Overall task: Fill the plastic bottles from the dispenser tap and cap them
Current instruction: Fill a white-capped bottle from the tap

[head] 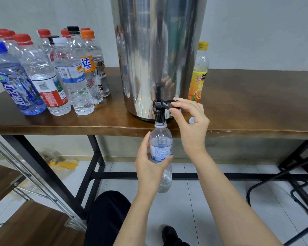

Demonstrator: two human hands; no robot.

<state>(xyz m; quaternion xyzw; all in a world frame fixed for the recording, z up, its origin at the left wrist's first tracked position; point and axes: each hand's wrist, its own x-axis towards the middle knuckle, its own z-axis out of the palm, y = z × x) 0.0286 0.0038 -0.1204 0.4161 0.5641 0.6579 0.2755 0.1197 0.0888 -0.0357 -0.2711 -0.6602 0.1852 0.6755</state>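
Now left hand (148,164) grips bottle (161,148) under tap (159,110); right hand (190,121) pinches tap lever (169,103).

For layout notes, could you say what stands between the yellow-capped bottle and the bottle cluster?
The steel dispenser stands between them, seen in the head view.

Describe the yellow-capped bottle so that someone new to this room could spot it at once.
Find the tall steel dispenser on the brown table. Right of it, close beside its wall, stands the yellow-capped bottle, upright and alone. Its yellow cap and yellow-orange label set it apart from the other bottles, which are grouped left of the dispenser.
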